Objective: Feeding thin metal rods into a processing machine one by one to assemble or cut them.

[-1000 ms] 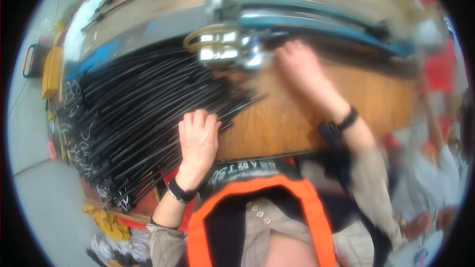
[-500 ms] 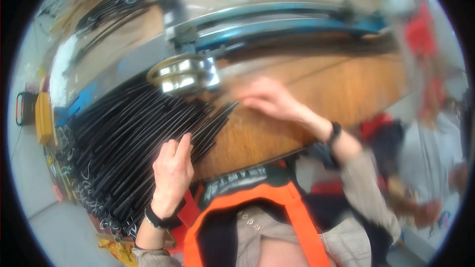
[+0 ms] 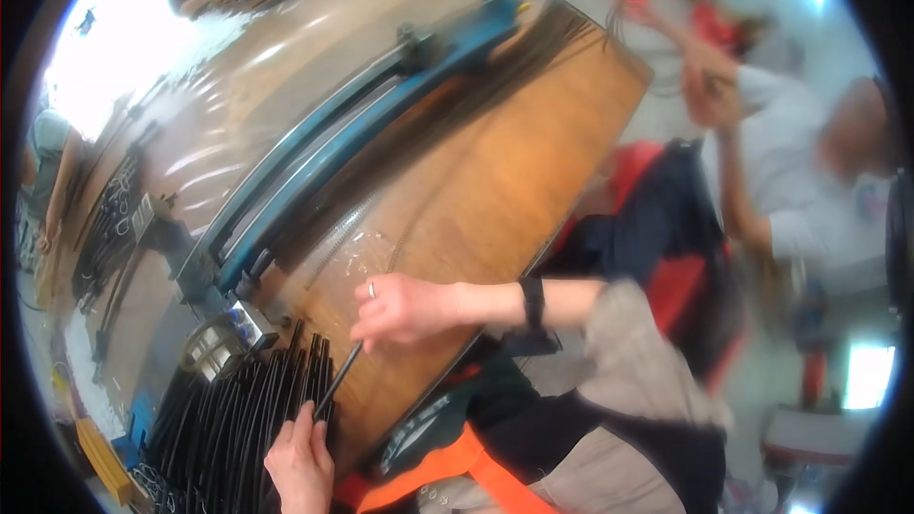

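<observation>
My left hand (image 3: 303, 462) is closed in a pinch on a thin black tube (image 3: 338, 376), near the edge of a pile of similar black tubes (image 3: 224, 428). The tube slants up to my right hand (image 3: 405, 309), whose curled fingers close around its upper end above the wooden tabletop. A ring shows on one of the right fingers. What else may lie inside the right fist is hidden. A faint thin line, perhaps a cable, runs up the table from beside it.
Beyond my hands, a long blue metal rail fixture (image 3: 314, 152) crosses the wooden table (image 3: 533, 162), with a shiny metal block (image 3: 252, 324) at its near end. Long dark strands (image 3: 457, 105) lie alongside the rail. A seated person (image 3: 781, 162) in a light top is on the right.
The view has swung to the right. My right hand, earlier apart from the left and blurred, is now at the upper end of a tube that my left hand holds.
</observation>
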`<state>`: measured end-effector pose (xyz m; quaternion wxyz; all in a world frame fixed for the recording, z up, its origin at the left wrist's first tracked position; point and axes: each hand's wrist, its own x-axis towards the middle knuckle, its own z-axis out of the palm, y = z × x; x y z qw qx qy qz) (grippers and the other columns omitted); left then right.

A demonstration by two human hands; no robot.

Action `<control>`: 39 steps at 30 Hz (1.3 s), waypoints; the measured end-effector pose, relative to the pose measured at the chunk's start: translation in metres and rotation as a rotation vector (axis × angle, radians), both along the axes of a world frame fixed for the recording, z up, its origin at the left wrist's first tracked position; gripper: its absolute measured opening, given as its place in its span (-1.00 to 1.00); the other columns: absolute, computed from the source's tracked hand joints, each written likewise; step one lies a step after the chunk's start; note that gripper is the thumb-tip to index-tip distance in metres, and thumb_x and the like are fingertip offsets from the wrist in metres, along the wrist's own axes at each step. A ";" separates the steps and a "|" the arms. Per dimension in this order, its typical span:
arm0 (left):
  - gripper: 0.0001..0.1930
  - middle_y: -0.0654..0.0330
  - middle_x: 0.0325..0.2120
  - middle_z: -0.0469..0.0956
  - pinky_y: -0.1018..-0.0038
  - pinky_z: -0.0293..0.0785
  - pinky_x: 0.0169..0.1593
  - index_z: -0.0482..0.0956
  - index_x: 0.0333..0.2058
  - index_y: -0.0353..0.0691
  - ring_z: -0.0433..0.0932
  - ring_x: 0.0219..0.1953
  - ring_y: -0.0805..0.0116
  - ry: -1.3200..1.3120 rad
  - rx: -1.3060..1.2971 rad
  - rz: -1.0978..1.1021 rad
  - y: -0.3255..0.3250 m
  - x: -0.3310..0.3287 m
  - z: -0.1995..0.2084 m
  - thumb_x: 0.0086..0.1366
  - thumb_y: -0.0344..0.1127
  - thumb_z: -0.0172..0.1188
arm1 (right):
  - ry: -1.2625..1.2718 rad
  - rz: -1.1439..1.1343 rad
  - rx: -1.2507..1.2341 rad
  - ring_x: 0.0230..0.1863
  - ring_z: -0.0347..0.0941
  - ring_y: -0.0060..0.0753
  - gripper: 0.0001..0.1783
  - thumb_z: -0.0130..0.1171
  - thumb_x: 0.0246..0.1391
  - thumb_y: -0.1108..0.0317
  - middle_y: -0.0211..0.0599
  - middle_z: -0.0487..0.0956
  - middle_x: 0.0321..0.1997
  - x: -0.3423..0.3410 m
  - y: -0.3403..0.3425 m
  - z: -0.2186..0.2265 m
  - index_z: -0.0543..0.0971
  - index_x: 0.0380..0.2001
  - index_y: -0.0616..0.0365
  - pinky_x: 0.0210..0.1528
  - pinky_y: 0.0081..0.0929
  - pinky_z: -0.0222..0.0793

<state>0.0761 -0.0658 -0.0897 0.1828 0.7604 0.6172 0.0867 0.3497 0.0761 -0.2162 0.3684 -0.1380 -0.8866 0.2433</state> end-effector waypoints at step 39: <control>-0.62 0.06 -0.48 0.43 0.18 0.40 -0.31 0.62 -0.02 -0.20 0.48 -0.38 0.03 0.243 0.418 -0.312 0.149 -0.002 0.073 0.15 -0.57 0.23 | 0.149 -0.497 0.378 -0.46 0.54 -0.27 -0.49 0.45 -0.10 0.14 -0.34 0.58 -0.51 0.002 0.085 0.084 0.63 -0.05 0.08 -0.42 -0.28 0.46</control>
